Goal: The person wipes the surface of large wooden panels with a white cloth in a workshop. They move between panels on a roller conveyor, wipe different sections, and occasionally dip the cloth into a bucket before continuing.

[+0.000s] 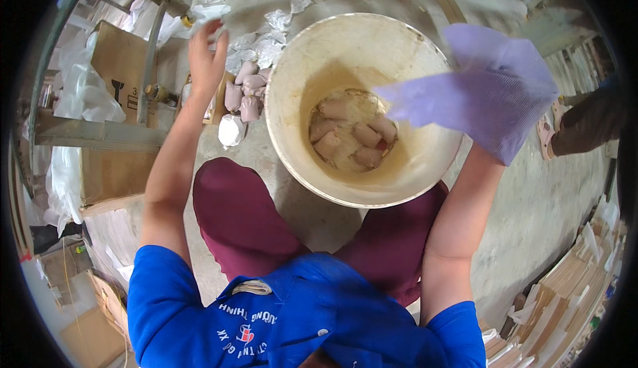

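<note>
The right hand, in a lilac glove, hovers spread open over the rim of a big cream bucket; pinkish lumps lie in murky liquid just below its fingertips. The bare left hand is raised, fingers loosely open, holding nothing, with more pinkish pieces on the floor just right of it.

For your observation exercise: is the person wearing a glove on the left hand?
No: the left hand is bare, raised above the pinkish lumps on the floor, while the right hand wears a purple glove.
</note>
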The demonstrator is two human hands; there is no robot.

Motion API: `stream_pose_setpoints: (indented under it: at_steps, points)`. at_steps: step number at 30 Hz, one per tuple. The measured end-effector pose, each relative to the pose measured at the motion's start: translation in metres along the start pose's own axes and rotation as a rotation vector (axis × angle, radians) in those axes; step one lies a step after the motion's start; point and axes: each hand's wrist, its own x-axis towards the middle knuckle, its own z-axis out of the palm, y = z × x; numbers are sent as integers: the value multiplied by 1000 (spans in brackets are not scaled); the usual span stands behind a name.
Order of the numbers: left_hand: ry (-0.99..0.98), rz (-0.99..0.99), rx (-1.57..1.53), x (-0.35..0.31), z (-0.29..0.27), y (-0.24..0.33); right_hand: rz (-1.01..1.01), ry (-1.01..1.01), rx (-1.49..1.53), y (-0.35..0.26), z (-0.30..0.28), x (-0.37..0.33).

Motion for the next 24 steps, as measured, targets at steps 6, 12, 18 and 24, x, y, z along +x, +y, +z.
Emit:
stream_pose_setpoints:
  at_steps: [6, 12, 18, 24]
  points:
    - [-859, 792, -123, 16, 46, 185, 38, 77, 131, 11, -16, 4]
    - [-1686, 1046, 447, -59, 174, 185, 60, 79, 191, 23, -10, -5]
    - [-1255, 662, -254, -158, 264, 151, 59, 100, 211, 33, -9, -9]
    - [-1190, 520, -201, -185, 311, 148, 55, 97, 205, 37, -13, -12]
